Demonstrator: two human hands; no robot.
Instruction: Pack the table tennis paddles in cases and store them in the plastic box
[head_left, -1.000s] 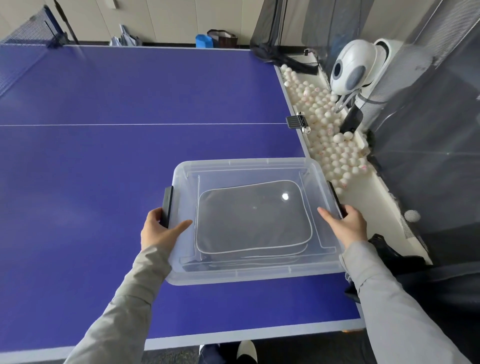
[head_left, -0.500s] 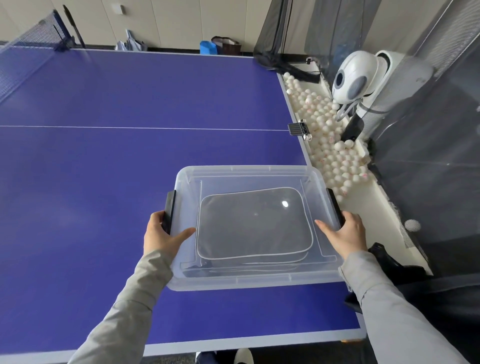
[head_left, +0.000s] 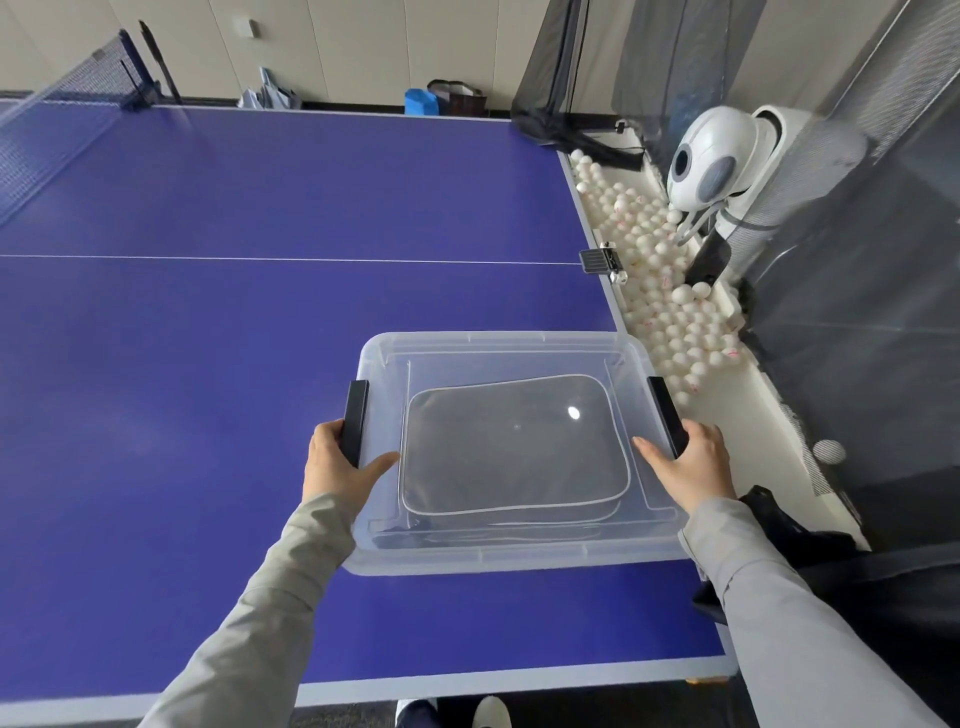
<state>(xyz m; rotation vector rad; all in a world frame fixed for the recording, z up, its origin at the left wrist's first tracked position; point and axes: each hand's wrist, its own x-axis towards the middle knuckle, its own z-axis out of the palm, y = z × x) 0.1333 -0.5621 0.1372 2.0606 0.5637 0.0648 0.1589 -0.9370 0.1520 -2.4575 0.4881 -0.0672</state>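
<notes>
Holding just as a second ago: no shift in either grip, nor in the box (head_left: 498, 558) between them. Judged the last clipping-down, with storing all but done. Gripping the left latch (head_left: 356, 421) with the left hand (head_left: 337, 462), thumb flat on the lid (head_left: 498, 353). Wrapping the right hand (head_left: 685, 462) over the right latch (head_left: 666, 421), thumb laid inward. Between both hands, under the lid: the grey case (head_left: 514, 447), flat inside. Beyond the fingertips, blue worktop (head_left: 208, 364).
</notes>
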